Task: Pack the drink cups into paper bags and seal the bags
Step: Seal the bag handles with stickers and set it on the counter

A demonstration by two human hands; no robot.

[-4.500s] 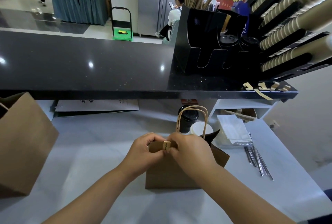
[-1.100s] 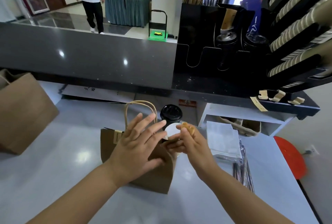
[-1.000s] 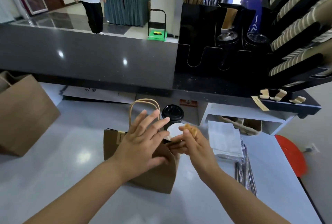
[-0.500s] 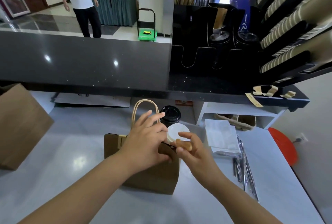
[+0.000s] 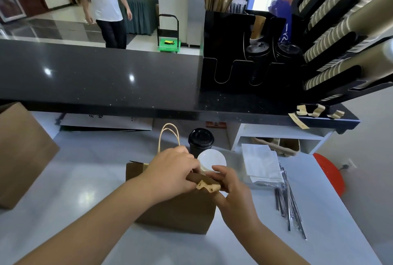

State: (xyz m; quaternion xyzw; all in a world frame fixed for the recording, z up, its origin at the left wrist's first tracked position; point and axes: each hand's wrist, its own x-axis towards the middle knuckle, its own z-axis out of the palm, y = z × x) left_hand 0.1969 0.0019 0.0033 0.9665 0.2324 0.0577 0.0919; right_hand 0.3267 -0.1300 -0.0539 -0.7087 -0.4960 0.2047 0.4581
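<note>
A small brown paper bag (image 5: 180, 213) with twine handles (image 5: 168, 135) stands on the white counter in front of me. My left hand (image 5: 170, 171) grips the bag's folded top edge. My right hand (image 5: 231, 186) pinches a piece of tan tape (image 5: 207, 186) against the right end of that edge. Just behind the bag stand a black-lidded cup (image 5: 200, 143) and a white-lidded cup (image 5: 211, 160). What is inside the bag is hidden.
A larger brown bag (image 5: 23, 154) stands at the left. White napkins (image 5: 261, 164) and wrapped straws (image 5: 289, 201) lie at the right. A black raised counter (image 5: 102, 81) carries a cup and lid rack (image 5: 276, 52), with tape strips (image 5: 312, 111) on its edge. A person (image 5: 104, 5) walks beyond it.
My left hand went from lying spread on the bag to gripping its top edge. My right hand brought the tape piece down onto the bag's right end. The person beyond the counter came closer.
</note>
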